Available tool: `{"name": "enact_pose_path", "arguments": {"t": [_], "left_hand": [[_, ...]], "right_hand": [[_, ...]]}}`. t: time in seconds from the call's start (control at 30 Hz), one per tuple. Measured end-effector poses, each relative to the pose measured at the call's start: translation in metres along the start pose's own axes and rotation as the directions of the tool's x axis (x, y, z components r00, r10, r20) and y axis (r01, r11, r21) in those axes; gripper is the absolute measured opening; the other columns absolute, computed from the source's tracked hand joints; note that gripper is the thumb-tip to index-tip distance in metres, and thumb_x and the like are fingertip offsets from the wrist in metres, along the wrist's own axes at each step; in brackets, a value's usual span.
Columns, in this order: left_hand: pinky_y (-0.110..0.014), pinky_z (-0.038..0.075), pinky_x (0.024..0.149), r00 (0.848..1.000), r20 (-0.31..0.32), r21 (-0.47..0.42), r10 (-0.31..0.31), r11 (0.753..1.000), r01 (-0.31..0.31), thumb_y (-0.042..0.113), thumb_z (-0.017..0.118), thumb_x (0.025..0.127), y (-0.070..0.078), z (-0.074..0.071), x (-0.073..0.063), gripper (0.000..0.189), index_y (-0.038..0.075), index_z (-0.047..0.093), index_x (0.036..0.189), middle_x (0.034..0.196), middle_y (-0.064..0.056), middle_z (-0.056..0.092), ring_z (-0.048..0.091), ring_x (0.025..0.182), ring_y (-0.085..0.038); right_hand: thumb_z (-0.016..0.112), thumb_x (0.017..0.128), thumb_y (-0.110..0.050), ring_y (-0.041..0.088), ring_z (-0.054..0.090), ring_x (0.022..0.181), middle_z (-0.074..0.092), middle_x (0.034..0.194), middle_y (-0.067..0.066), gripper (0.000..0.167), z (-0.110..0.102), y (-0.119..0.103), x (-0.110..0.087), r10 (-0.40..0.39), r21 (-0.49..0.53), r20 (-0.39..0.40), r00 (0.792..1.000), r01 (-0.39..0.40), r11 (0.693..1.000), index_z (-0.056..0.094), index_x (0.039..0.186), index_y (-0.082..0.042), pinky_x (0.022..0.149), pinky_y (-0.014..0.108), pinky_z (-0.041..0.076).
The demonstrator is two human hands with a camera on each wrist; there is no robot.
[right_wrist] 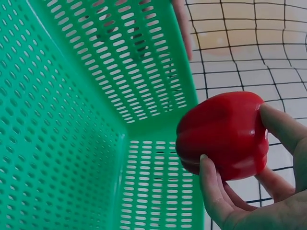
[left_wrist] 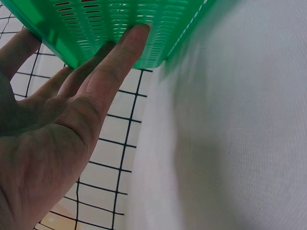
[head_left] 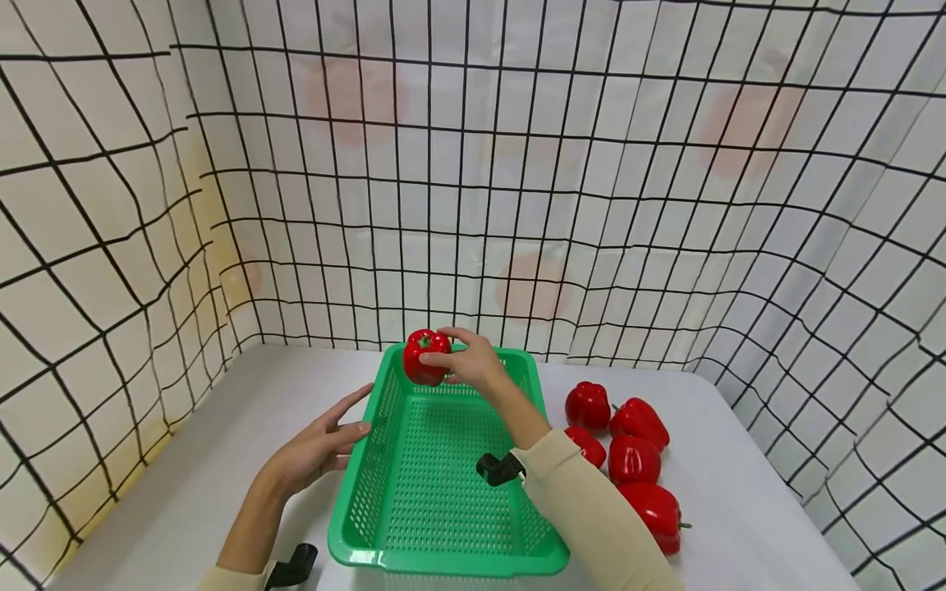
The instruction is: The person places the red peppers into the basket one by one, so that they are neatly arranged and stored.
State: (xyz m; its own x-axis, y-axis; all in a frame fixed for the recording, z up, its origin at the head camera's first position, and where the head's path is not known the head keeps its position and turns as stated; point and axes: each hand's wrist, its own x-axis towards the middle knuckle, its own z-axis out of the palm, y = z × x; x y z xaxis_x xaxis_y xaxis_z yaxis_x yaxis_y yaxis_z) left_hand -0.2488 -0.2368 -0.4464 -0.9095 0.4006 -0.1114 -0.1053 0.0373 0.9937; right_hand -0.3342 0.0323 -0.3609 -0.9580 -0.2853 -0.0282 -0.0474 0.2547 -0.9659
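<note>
Pinching a red bell pepper (right_wrist: 223,136) between thumb and fingers, the right hand (head_left: 473,361) held it above the far end of a green basket (head_left: 458,562), near the left corner. Its fingers stood only as wide apart as the pepper; in the head view some were hidden behind it. The pepper's stem showed from the head but was out of sight at the right wrist. Whether the pepper touched the rim could not be told.

The left hand (head_left: 318,451) gripped nothing, its fingers spread and nearly straight along the basket's outer left wall; how firmly they pressed could not be made out. The left wrist view cut off most of the basket.

Right of the basket, five loose peppers (head_left: 634,460) lay on the white table (head_left: 746,501), two of them partly covered by the right sleeve (head_left: 591,517). The lower edge cropped both sleeves.
</note>
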Motion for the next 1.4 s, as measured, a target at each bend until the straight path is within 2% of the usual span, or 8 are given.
{"name": "enact_pose_path", "arguments": {"t": [0.1, 0.3, 0.37, 0.63, 0.87, 1.03, 1.2, 1.4], "left_hand": [[-0.05, 0.059, 0.093, 1.0, 0.014, -0.001, 0.012, 1.0, -0.012, 0.024, 0.058, 0.104, 0.002, 0.001, 0.0, 0.075, 0.035, 0.013, 0.163, 0.141, -0.028, 0.056, 0.072, 0.109, -0.039], [-0.048, 0.06, 0.093, 1.0, 0.019, 0.009, 0.024, 1.0, -0.025, 0.024, 0.058, 0.104, 0.003, 0.001, -0.001, 0.076, 0.032, 0.011, 0.164, 0.141, -0.028, 0.056, 0.072, 0.109, -0.037], [-0.048, 0.06, 0.093, 1.0, 0.014, 0.014, 0.025, 1.0, -0.025, 0.025, 0.058, 0.104, 0.003, 0.001, -0.001, 0.076, 0.032, 0.012, 0.164, 0.141, -0.028, 0.056, 0.072, 0.109, -0.036], [-0.047, 0.06, 0.094, 0.999, 0.03, 0.029, 0.03, 0.999, -0.031, 0.026, 0.057, 0.104, 0.001, 0.003, 0.002, 0.075, 0.033, 0.012, 0.164, 0.143, -0.028, 0.055, 0.072, 0.11, -0.036], [-0.046, 0.061, 0.093, 1.0, 0.01, 0.036, 0.025, 0.999, -0.025, 0.027, 0.058, 0.104, 0.004, 0.002, 0.001, 0.075, 0.034, 0.014, 0.163, 0.141, -0.027, 0.057, 0.072, 0.109, -0.035], [-0.046, 0.06, 0.093, 1.0, 0.007, 0.028, 0.017, 0.999, -0.017, 0.027, 0.059, 0.103, 0.004, 0.001, 0.0, 0.077, 0.034, 0.013, 0.164, 0.141, -0.027, 0.057, 0.072, 0.109, -0.034], [-0.046, 0.06, 0.093, 1.0, 0.007, 0.028, 0.015, 0.999, -0.016, 0.028, 0.059, 0.103, 0.003, 0.002, -0.001, 0.076, 0.033, 0.012, 0.164, 0.143, -0.028, 0.055, 0.072, 0.11, -0.035], [-0.046, 0.06, 0.094, 1.0, 0.021, 0.023, 0.012, 1.0, -0.012, 0.027, 0.057, 0.104, 0.002, 0.001, -0.002, 0.075, 0.033, 0.012, 0.164, 0.143, -0.028, 0.055, 0.072, 0.109, -0.036]], "right_hand": [[0.081, 0.088, -0.026, 0.034, 0.065, 0.114, 0.056, 0.142, 0.018, 0.065, 0.002, 0.006, 0.0, 0.01, -0.009, -0.019, 1.0, -0.01, 1.0, 0.053, 0.146, -0.014, 0.093, 0.05, 0.06], [0.083, 0.085, -0.025, 0.029, 0.069, 0.097, 0.059, 0.139, 0.018, 0.063, 0.008, 0.018, 0.004, 0.048, -0.006, -0.011, 0.999, -0.048, 0.999, 0.058, 0.141, -0.012, 0.087, 0.043, 0.063], [0.084, 0.084, -0.024, 0.029, 0.069, 0.095, 0.06, 0.137, 0.019, 0.061, 0.009, 0.021, 0.004, 0.056, -0.008, -0.005, 0.998, -0.056, 0.998, 0.059, 0.139, -0.011, 0.089, 0.046, 0.062], [0.083, 0.085, -0.022, 0.033, 0.07, 0.1, 0.058, 0.138, 0.02, 0.059, 0.01, 0.034, 0.004, 0.115, -0.017, 0.001, 0.993, -0.115, 0.993, 0.06, 0.138, -0.011, 0.091, 0.046, 0.062], [0.083, 0.084, -0.018, 0.034, 0.07, 0.1, 0.059, 0.137, 0.021, 0.062, 0.009, 0.044, 0.008, 0.16, -0.071, 0.028, 0.987, -0.158, 0.985, 0.059, 0.14, -0.009, 0.085, 0.043, 0.064], [0.083, 0.085, -0.019, 0.036, 0.068, 0.104, 0.059, 0.136, 0.02, 0.061, 0.01, 0.048, 0.01, 0.179, -0.085, 0.063, 0.982, -0.173, 0.981, 0.059, 0.14, -0.011, 0.089, 0.047, 0.062], [0.083, 0.084, -0.02, 0.041, 0.065, 0.111, 0.056, 0.14, 0.021, 0.063, 0.011, 0.049, 0.009, 0.194, -0.091, 0.086, 0.977, -0.187, 0.978, 0.058, 0.141, -0.013, 0.092, 0.05, 0.061], [0.083, 0.084, -0.021, 0.046, 0.056, 0.128, 0.05, 0.149, 0.02, 0.066, 0.012, 0.048, 0.007, 0.195, -0.106, 0.086, 0.977, -0.186, 0.977, 0.056, 0.144, -0.014, 0.096, 0.053, 0.058]]}}
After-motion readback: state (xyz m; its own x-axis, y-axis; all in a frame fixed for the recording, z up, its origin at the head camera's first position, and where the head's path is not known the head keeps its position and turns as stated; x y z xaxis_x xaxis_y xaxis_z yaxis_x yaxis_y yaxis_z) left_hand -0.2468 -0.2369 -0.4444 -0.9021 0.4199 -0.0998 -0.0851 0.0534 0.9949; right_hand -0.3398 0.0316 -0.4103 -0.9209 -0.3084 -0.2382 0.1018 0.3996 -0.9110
